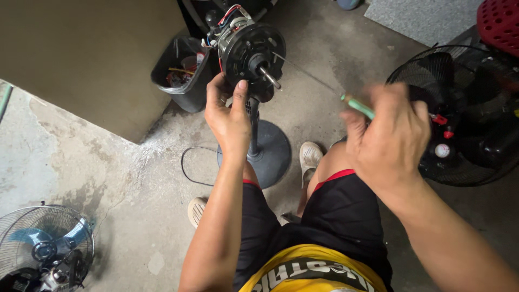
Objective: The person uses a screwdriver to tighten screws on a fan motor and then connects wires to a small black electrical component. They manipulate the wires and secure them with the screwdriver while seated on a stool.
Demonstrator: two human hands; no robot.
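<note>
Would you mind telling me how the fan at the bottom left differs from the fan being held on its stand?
The bottom-left fan has its wire guard and blue blades on; the fan on the stand is stripped to a bare black motor with its shaft and wires exposed. The first sits low on the floor untouched; the second is gripped by the left hand. Both stand on the concrete floor.

A bare black fan motor (251, 51) with protruding shaft tops its upright stand; green-handled screwdriver (357, 105) points toward it.
</note>
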